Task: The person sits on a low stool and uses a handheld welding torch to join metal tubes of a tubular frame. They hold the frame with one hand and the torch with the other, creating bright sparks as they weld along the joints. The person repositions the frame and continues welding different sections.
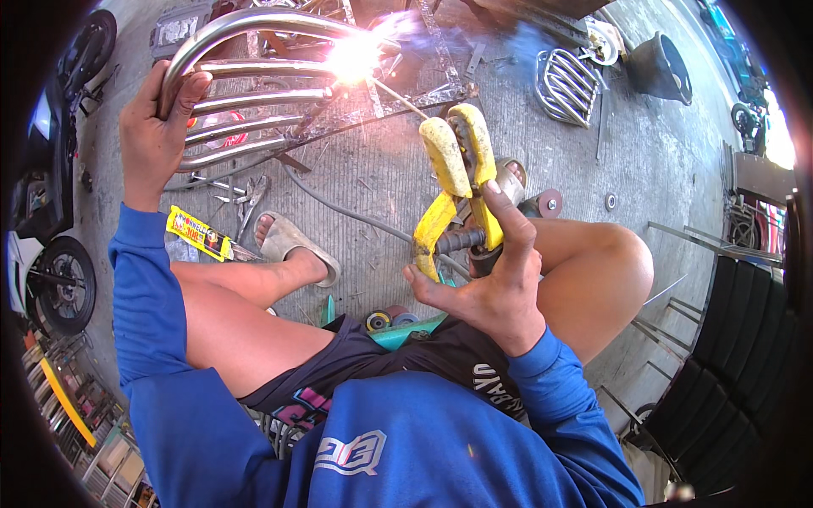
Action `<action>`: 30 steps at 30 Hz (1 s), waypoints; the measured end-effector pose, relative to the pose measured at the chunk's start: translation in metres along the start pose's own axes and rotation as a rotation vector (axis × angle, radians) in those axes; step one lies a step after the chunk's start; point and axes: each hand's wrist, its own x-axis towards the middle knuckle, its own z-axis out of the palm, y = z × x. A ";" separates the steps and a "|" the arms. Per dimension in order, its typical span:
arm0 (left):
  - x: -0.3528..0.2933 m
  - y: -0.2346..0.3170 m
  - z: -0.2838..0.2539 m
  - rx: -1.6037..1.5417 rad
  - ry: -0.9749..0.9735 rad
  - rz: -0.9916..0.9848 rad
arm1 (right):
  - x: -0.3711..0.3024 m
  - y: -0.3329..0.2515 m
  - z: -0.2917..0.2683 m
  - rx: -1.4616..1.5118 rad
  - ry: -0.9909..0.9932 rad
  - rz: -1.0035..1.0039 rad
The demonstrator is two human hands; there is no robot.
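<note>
My left hand is closed around the bent end of a shiny steel tube frame, which has several parallel bars. In my right hand is a yellow welding electrode holder, gripped by its spread handles. A thin welding rod runs from the holder's jaws up to the frame's bars. At its tip burns a bright white-pink welding arc, and the glare hides the joint there. The frame's far end lies over a dark angle-iron stand.
A grey cable crosses the concrete between my feet. Near my left foot lie a yellow packet and pliers. Grinding discs lie by my right foot. Farther right are another tube grille and a black bucket.
</note>
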 end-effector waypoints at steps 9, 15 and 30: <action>0.000 -0.005 -0.002 0.083 0.014 -0.025 | 0.003 -0.001 -0.003 -0.081 0.045 -0.084; -0.001 -0.007 -0.003 0.051 -0.002 -0.073 | 0.001 0.001 0.000 -0.068 0.030 -0.046; 0.001 -0.003 -0.003 -0.001 -0.035 -0.138 | 0.003 0.001 0.002 -0.087 0.077 -0.080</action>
